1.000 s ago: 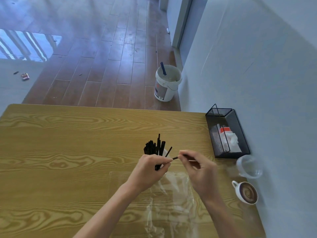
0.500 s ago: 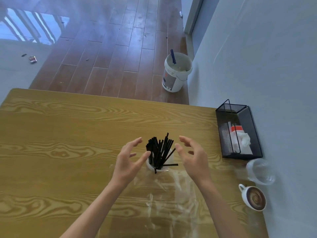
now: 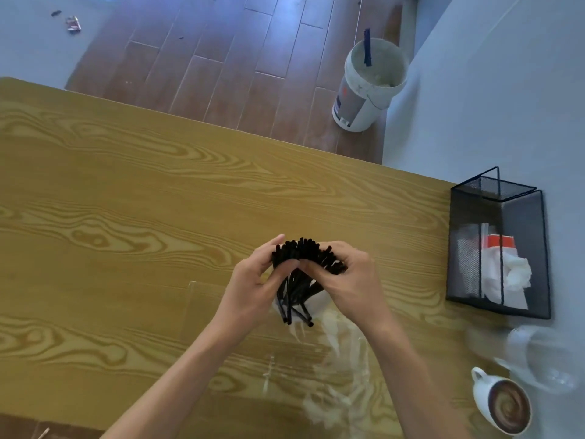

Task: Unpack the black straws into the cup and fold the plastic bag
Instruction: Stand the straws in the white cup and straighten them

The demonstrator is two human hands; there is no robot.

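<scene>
Black straws [image 3: 305, 267] are gathered as a fanned bundle between the two hands, above the near-middle of the wood-grain table [image 3: 126, 201]. The left hand [image 3: 253, 286] is curled against the left side of the bundle; the right hand [image 3: 351, 277] is closed over its right side — both hands are wrapped on the straws, thumbs meeting at the front. The lower straw ends are seen in a white cup [image 3: 316, 304], which is mostly hidden behind the hands and straws. A clear plastic bag [image 3: 342, 359] is spread flat on the table just in front of the cup, under the forearms, crumpled toward its right side.

At the right edge of the table a black mesh holder [image 3: 519, 217] is placed against the wall, with white paper inside. Nearer, a clear plastic cup [image 3: 538, 359] is lying beside a white cup of coffee [image 3: 503, 403]. On the floor beyond the table — beside the wall — a white bucket [image 3: 367, 87] is standing.
</scene>
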